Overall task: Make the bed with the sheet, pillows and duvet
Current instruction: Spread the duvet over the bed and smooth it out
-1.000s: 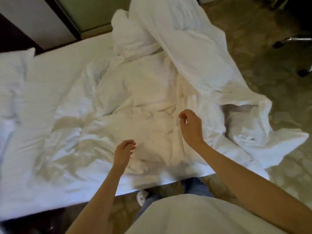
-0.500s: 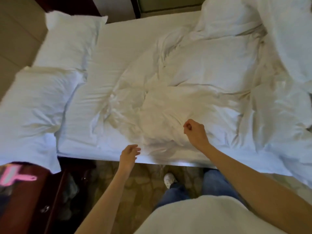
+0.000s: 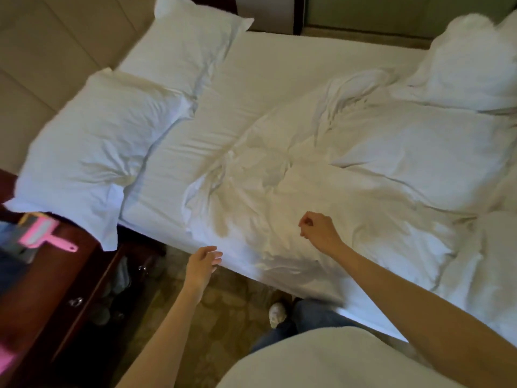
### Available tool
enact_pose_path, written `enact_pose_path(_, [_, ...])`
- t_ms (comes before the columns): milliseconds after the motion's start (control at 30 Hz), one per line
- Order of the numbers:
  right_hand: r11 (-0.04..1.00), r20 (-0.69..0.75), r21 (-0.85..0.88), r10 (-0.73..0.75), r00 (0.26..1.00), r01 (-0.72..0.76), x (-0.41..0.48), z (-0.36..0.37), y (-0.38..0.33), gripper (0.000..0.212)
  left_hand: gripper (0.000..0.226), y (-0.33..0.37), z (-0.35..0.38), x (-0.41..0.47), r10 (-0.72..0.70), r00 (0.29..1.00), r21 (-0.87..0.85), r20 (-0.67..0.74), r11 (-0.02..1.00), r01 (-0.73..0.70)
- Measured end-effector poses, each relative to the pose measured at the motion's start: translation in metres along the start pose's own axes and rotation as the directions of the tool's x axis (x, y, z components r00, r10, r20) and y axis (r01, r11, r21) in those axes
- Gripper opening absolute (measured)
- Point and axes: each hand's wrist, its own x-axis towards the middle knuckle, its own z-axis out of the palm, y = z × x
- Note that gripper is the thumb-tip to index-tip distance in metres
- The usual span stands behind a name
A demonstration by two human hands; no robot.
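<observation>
A white sheet point(image 3: 279, 65) covers the mattress. Two white pillows lie at the head end on the left, the near pillow point(image 3: 92, 152) overhanging the bed's edge and the far pillow point(image 3: 184, 43) beyond it. A crumpled white duvet point(image 3: 391, 163) is bunched over the middle and right of the bed. My left hand point(image 3: 202, 261) hovers at the bed's near edge with relaxed fingers, holding nothing. My right hand point(image 3: 319, 231) is over the duvet's near part with its fingers curled in, and no fabric shows in it.
A dark wooden nightstand point(image 3: 56, 289) stands at the lower left with a pink brush point(image 3: 44, 233) on it. A padded beige headboard point(image 3: 42, 51) runs behind the pillows. I stand on patterned floor point(image 3: 218, 303) close against the bed's side.
The view has swung left toward the head of the bed, bringing the pillows and nightstand into sight. Both hands moved left with it and stayed empty.
</observation>
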Motion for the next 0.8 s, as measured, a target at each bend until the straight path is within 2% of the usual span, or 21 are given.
enact_pose_path(233, [1.0, 0.05, -0.003, -0.017, 0.999, 0.017, 0.051, -0.001, -0.032, 0.013, 0.024, 0.028, -0.019, 0.031, -0.036, 0.989, -0.033, -0.146, 0.999, 0.031])
enact_pose_path(367, [0.999, 0.104, -0.045, 0.021, 0.994, -0.017, 0.074, 0.006, -0.041, 0.015, 0.031, 0.038, -0.036, 0.06, -0.038, 0.986, 0.099, -0.16, 0.994, 0.054])
enact_pose_path(500, [0.993, 0.204, -0.1, 0.083, 0.975, -0.063, 0.09, 0.019, -0.042, 0.027, 0.052, 0.053, -0.052, 0.102, -0.05, 0.99, 0.319, -0.129, 0.944, 0.089])
enact_pose_path(667, [0.938, 0.298, -0.324, 0.224, 0.928, -0.122, 0.103, 0.048, -0.033, 0.062, 0.092, 0.064, -0.066, 0.166, -0.081, 0.997, 0.598, 0.002, 0.799, 0.064])
enact_pose_path(800, [0.826, 0.366, -0.557, 0.338, 0.867, -0.087, 0.089, 0.082, -0.04, 0.097, 0.11, 0.073, -0.085, 0.205, -0.096, 0.986, 0.757, 0.134, 0.652, -0.039])
